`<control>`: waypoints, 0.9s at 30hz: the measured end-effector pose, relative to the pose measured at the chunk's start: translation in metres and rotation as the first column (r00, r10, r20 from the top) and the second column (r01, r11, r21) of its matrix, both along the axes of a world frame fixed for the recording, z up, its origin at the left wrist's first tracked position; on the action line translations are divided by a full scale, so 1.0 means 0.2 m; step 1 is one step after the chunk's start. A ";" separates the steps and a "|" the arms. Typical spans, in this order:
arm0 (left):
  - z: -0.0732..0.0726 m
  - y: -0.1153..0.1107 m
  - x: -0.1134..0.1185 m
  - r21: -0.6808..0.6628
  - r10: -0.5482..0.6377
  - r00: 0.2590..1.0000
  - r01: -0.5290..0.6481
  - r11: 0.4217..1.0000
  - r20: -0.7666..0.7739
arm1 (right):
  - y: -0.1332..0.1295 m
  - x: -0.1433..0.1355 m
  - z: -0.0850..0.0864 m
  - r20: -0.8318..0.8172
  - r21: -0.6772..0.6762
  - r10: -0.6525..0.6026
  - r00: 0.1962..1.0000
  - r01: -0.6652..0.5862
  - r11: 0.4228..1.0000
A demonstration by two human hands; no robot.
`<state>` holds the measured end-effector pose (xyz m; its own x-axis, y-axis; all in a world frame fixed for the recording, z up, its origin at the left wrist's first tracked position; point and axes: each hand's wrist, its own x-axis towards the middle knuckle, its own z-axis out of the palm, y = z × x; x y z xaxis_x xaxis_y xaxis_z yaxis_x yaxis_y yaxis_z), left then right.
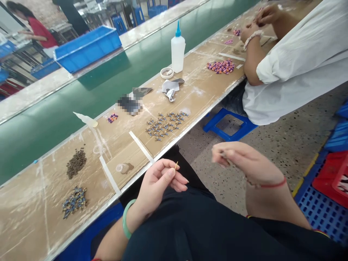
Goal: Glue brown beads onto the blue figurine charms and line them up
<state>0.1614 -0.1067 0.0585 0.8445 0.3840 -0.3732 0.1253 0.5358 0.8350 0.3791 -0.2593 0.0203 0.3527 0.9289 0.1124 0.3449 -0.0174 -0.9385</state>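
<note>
Between thumb and index finger, my left hand (160,179) pinches a thin yellow stick (176,165), its tip pointing up. My right hand (239,156) is raised over the floor to the right, fingers closed in a pinch. A small dark bit shows at its fingertips, too blurred to name. Beyond my left hand, small blue-and-gold pieces (164,127) lie spread on the cardboard-covered bench (122,143). A second heap of blue-and-gold pieces (74,202) sits at the left, below a pile of small brown pieces (76,162). Nearest my left hand stands a small clear cup (122,168).
A white squeeze bottle (177,52) with blue tip stands beside a round lid (166,73) and a crumpled cloth (171,88). A nozzle-like tube (86,119) lies by the green belt (146,54). A co-worker (301,69) sits right, near orange-and-purple pieces (220,66).
</note>
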 end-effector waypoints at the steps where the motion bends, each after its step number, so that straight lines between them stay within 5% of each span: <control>1: -0.01 0.01 0.00 0.004 0.018 1.000 -0.018 1.000 -0.002 | 0.01 0.06 -0.06 -0.032 -0.025 -0.046 0.998 0.046 0.999; 5: -0.02 0.05 -0.01 0.042 0.090 0.995 -0.088 0.995 -0.042 | 0.18 0.20 -0.35 -0.037 -0.123 -0.388 0.921 0.381 0.916; 8: -0.03 0.06 0.00 0.045 0.114 0.992 -0.111 0.993 -0.063 | 0.34 0.23 -0.53 -0.048 -0.214 -0.507 0.860 0.487 0.847; 13: -0.05 0.09 -0.02 0.080 0.165 0.984 -0.160 0.984 -0.062 | 0.41 0.29 -0.64 0.007 -0.264 -0.630 0.776 0.609 0.748; 17: -0.03 0.11 -0.04 0.093 0.223 0.974 -0.220 0.971 -0.028 | 0.33 0.42 -0.58 0.151 -0.169 -0.746 0.648 0.761 0.627; 20: -0.01 0.14 -0.05 0.105 0.242 0.970 -0.241 0.965 0.007 | 0.45 0.54 -0.43 0.296 -0.066 -0.719 0.628 0.765 0.641; 24: 0.00 0.20 -0.11 0.277 0.245 0.964 -0.264 0.924 0.100 | 0.96 0.60 -0.18 0.489 -0.061 -0.452 0.746 0.546 0.835; 27: -0.02 0.26 -0.17 0.393 0.286 0.945 -0.327 0.860 0.159 | 1.41 0.56 -0.04 0.590 -0.156 -0.219 0.777 0.376 0.913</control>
